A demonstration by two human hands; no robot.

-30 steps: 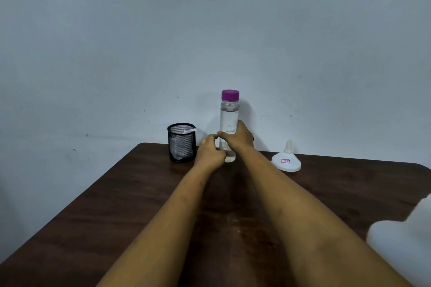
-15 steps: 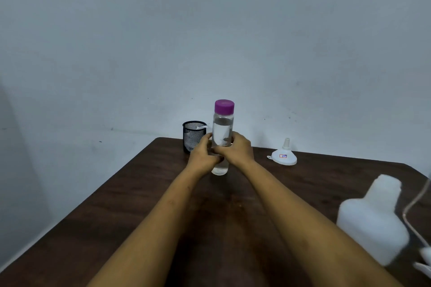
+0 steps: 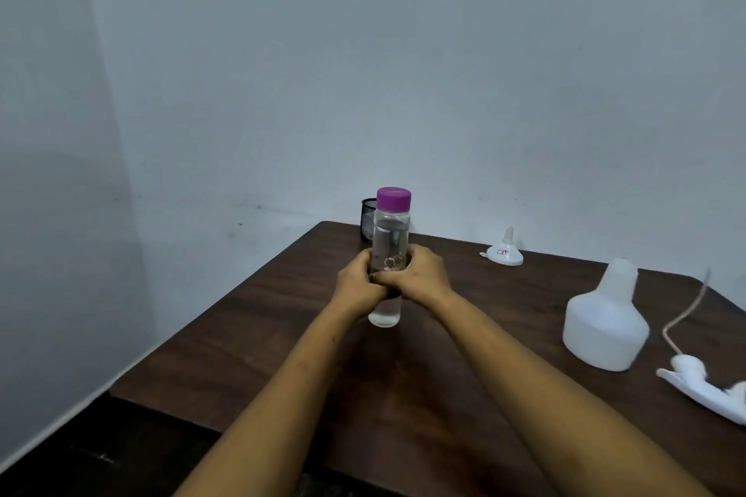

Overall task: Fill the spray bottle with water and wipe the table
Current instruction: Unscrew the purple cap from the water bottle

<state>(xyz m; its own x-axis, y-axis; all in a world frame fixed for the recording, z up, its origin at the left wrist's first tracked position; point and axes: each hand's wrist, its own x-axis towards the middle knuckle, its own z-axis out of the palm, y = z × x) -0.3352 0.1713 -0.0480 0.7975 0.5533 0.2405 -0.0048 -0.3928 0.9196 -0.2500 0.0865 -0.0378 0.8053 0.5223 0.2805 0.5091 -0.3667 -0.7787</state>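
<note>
A clear water bottle [image 3: 390,232] with a purple cap stands upright on the dark wooden table [image 3: 250,339], holding water. My left hand [image 3: 360,282] and my right hand [image 3: 420,276] are both wrapped around its lower middle, fingers meeting in front. To the right stands the white translucent spray bottle body [image 3: 604,319] with its neck open and no head on it. The white spray head [image 3: 704,383] with its long dip tube lies on the table at the far right edge. A white funnel [image 3: 504,252] rests upside down near the wall.
A black mesh cup [image 3: 368,219] stands behind the water bottle at the table's back edge, partly hidden by it. Pale walls close in behind and to the left. The table's left edge drops to a dark floor [image 3: 80,452].
The water bottle has come toward me from the back of the table, held in both hands. My view has swung left and down, bringing the spray bottle and spray head into sight.
</note>
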